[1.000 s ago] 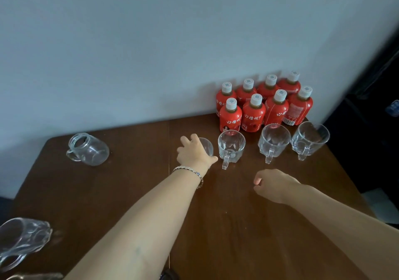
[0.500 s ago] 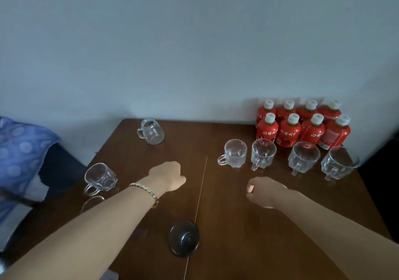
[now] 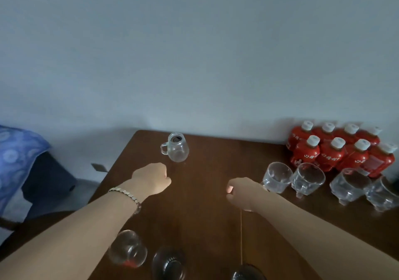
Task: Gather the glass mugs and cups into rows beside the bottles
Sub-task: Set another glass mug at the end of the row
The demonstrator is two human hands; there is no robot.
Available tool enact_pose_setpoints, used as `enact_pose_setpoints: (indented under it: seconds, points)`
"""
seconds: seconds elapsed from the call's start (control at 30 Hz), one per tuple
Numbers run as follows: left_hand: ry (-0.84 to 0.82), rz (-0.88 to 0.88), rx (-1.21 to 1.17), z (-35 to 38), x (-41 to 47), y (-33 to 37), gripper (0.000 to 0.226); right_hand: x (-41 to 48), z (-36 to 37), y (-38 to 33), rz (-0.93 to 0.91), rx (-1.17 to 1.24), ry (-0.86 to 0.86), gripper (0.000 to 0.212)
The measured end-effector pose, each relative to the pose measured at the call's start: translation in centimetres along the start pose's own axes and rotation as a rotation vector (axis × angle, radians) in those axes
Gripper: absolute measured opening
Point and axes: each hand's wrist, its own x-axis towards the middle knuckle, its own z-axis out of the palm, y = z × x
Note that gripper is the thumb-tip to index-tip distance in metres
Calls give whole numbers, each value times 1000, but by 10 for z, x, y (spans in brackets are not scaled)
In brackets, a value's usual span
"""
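Note:
Several red bottles with white caps (image 3: 336,154) stand at the table's far right by the wall. In front of them runs a row of clear glass mugs (image 3: 308,178). One glass mug (image 3: 177,149) stands alone near the far edge. My left hand (image 3: 152,181), fingers curled and holding nothing, hovers just short of that mug. My right hand (image 3: 243,191) is a loose fist beside the leftmost mug of the row (image 3: 277,177), gripping nothing. A clear cup (image 3: 128,248) and two dark glasses (image 3: 169,263) sit near me.
The brown wooden table (image 3: 205,215) meets a pale wall at its far edge. A seam runs down the tabletop. Left of the table lie a blue patterned cloth (image 3: 15,156) and a dark seat (image 3: 47,184). Another dark glass (image 3: 248,272) sits at the bottom edge.
My left hand let go of a mug at the row's left end and moved left toward the lone mug. The view swung left and nearer. My right hand stayed a fist.

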Motion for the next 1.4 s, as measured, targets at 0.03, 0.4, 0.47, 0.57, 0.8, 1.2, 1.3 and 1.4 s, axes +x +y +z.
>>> enact_pose_setpoints:
  seconds: [0.03, 0.4, 0.47, 0.57, 0.8, 1.2, 1.3, 1.4]
  points:
    - [-14, 7, 4, -4, 11, -10, 24, 10, -1, -12, 14, 2, 0, 34]
    - [-54, 77, -36, -11, 124, -82, 35, 145, -27, -128, 92, 212, 132, 77]
    - [-75, 84, -28, -8, 141, -90, 38, 169, -34, -143, 99, 309, 188, 92]
    - [-84, 94, -11, -2, 162, -101, 37, 200, -34, -155, 133, 388, 200, 105]
    - [-95, 138, -18, 19, 176, -116, 29, 215, -13, -157, 164, 317, 263, 81]
    - [-97, 243, -41, 20, 129, -68, 21, 105, 0, -70, 339, 349, 366, 70]
    - [-105, 276, -41, 24, 114, -48, 22, 79, -3, -32, 447, 331, 403, 71]
    - [-113, 290, -34, 26, 102, -32, 23, 67, -6, -8, 504, 364, 435, 73]
